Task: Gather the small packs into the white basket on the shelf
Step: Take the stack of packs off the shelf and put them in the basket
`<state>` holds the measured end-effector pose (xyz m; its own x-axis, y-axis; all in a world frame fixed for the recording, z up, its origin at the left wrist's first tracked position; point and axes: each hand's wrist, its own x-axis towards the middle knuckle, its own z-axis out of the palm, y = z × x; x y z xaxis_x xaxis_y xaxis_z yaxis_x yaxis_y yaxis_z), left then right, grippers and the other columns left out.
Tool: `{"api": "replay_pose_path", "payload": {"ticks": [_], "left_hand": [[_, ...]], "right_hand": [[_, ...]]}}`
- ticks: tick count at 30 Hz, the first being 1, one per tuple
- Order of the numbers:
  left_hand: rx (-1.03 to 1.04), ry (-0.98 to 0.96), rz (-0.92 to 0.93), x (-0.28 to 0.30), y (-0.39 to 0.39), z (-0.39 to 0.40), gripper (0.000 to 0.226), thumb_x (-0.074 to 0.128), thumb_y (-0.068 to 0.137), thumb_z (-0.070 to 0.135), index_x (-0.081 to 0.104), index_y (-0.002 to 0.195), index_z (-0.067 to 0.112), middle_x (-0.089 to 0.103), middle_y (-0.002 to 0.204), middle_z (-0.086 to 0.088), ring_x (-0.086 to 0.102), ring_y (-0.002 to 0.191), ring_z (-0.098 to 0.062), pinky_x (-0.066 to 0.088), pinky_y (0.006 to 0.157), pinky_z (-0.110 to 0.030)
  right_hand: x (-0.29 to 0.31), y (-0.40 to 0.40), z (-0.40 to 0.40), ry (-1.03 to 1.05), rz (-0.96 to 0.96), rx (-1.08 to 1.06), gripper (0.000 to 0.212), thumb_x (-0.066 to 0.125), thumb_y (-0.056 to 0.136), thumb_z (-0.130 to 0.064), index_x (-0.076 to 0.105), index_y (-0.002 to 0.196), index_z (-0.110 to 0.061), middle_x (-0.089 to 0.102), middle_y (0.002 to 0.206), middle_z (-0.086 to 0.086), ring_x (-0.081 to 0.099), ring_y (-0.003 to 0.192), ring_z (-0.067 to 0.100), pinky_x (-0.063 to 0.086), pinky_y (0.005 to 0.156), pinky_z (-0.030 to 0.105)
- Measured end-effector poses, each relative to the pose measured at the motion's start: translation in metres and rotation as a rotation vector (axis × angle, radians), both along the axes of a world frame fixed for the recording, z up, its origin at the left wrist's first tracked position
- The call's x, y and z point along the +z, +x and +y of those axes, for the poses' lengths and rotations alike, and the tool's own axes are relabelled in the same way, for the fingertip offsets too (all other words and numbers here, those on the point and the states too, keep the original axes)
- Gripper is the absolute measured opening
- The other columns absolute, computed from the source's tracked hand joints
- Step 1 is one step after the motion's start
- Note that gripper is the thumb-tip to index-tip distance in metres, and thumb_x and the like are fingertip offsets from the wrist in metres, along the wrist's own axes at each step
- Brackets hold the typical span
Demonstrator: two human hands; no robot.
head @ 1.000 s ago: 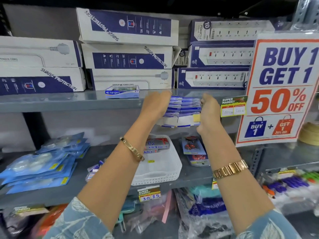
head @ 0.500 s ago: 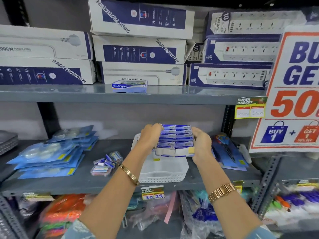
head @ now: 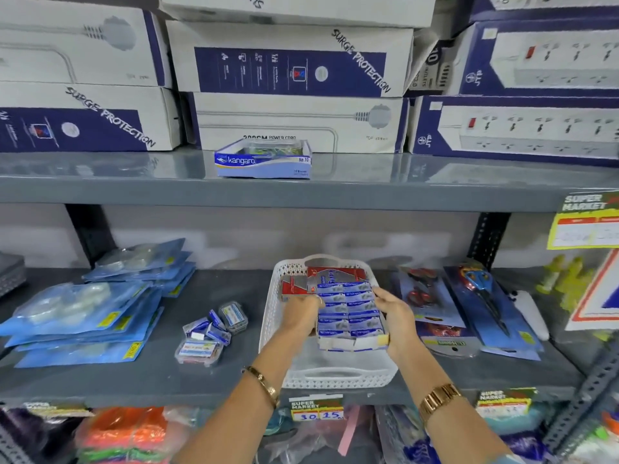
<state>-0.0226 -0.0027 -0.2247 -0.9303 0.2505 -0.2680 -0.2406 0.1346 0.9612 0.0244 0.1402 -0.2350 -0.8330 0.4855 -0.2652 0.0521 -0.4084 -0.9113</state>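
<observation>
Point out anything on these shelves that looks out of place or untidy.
A loose heap of small packs lies jumbled on the grey shelf left of the white basket, tilted every way. One opened Kangaro box sits alone on the upper shelf before the power-strip cartons.

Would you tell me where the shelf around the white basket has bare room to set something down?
Bare shelf lies between the small loose packs and the white basket, and along the front edge before those packs. Right of the basket it is crowded: scissors cards overlap against it.
</observation>
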Motion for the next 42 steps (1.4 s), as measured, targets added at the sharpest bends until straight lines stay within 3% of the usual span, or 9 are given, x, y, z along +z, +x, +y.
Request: {"api": "replay_pose_path", "payload": {"ticks": [4,9,12,20,29,32,36,40,42], "left_hand": [[-0.016,0.007,-0.045,-0.031,-0.025,0.01,0.009,0.048,0.085,0.006,0.054,0.082,0.01,0.06,0.082,-0.012,0.056,0.074,-0.023,0.049,0.071,-0.035],[-0.056,-0.002,-0.148,-0.064,-0.042,0.02,0.013,0.048,0.082,0.006,0.06,0.088,0.005,0.061,0.089,-0.018,0.057,0.082,-0.027,0.049,0.073,-0.039],[-0.079,0.015,-0.21,-0.076,-0.045,0.025,0.017,0.044,0.085,0.003,0.059,0.093,0.001,0.061,0.088,-0.018,0.057,0.074,-0.026,0.045,0.063,-0.032],[-0.118,0.022,-0.327,-0.092,-0.051,0.031,0.025,0.041,0.082,-0.002,0.059,0.097,0.006,0.065,0.085,-0.01,0.061,0.071,-0.02,0.048,0.054,-0.025],[-0.219,-0.235,-0.225,-0.089,-0.052,0.04,0.015,0.04,0.085,0.004,0.053,0.084,0.009,0.056,0.07,-0.004,0.048,0.06,-0.014,0.038,0.057,-0.024],[-0.185,-0.283,-0.194,-0.086,-0.051,0.041,0.018,0.036,0.086,0.006,0.051,0.078,0.012,0.051,0.069,-0.002,0.045,0.061,-0.015,0.038,0.063,-0.027],[-0.164,-0.363,-0.075,-0.08,-0.048,0.037,0.026,0.035,0.088,0.004,0.046,0.066,0.013,0.044,0.065,-0.002,0.037,0.054,-0.014,0.032,0.052,-0.024],[-0.08,-0.356,0.111,-0.067,-0.045,0.031,0.041,0.036,0.093,0.0,0.046,0.132,0.007,0.055,0.128,-0.009,0.053,0.071,-0.006,0.046,0.055,-0.009],[-0.061,-0.339,0.219,-0.059,-0.041,0.029,0.043,0.034,0.094,-0.001,0.045,0.134,0.008,0.055,0.127,-0.01,0.046,0.065,-0.003,0.041,0.045,-0.003]], "right_hand": [[-0.015,-0.019,0.009,0.103,-0.076,0.068,0.038,0.042,0.09,0.012,0.058,0.118,-0.008,0.062,0.116,0.017,0.061,0.087,0.027,0.053,0.052,0.026],[-0.032,-0.03,0.016,0.312,-0.233,0.078,0.043,0.04,0.088,0.021,0.05,0.127,0.009,0.053,0.132,0.022,0.054,0.119,0.038,0.049,0.078,0.026],[-0.045,-0.04,0.02,0.394,-0.327,0.113,0.046,0.041,0.089,0.018,0.046,0.133,0.004,0.05,0.127,0.004,0.054,0.109,0.027,0.05,0.08,0.025],[-0.057,-0.054,0.024,0.393,-0.452,0.177,0.044,0.043,0.092,0.009,0.044,0.134,0.0,0.057,0.113,0.017,0.056,0.095,0.028,0.052,0.076,0.034],[-0.073,-0.066,0.03,0.652,-0.465,0.232,0.028,0.041,0.087,0.008,0.064,0.104,0.004,0.065,0.107,0.021,0.062,0.099,0.039,0.054,0.085,0.045],[-0.063,-0.062,0.023,0.719,-0.468,0.198,0.027,0.037,0.091,0.004,0.057,0.075,-0.005,0.061,0.086,0.014,0.061,0.081,0.03,0.051,0.07,0.03],[-0.046,-0.055,0.019,0.828,-0.414,0.143,0.039,0.037,0.096,-0.001,0.048,0.133,-0.007,0.053,0.135,0.018,0.058,0.097,0.028,0.044,0.063,0.022],[-0.04,-0.046,0.017,0.931,-0.292,0.094,0.046,0.038,0.097,-0.001,0.041,0.141,-0.012,0.06,0.124,0.021,0.052,0.085,0.021,0.046,0.063,0.026],[-0.036,-0.04,0.012,0.978,-0.275,0.111,0.047,0.039,0.096,0.0,0.04,0.142,-0.011,0.061,0.125,0.022,0.054,0.086,0.022,0.048,0.065,0.026]]}}
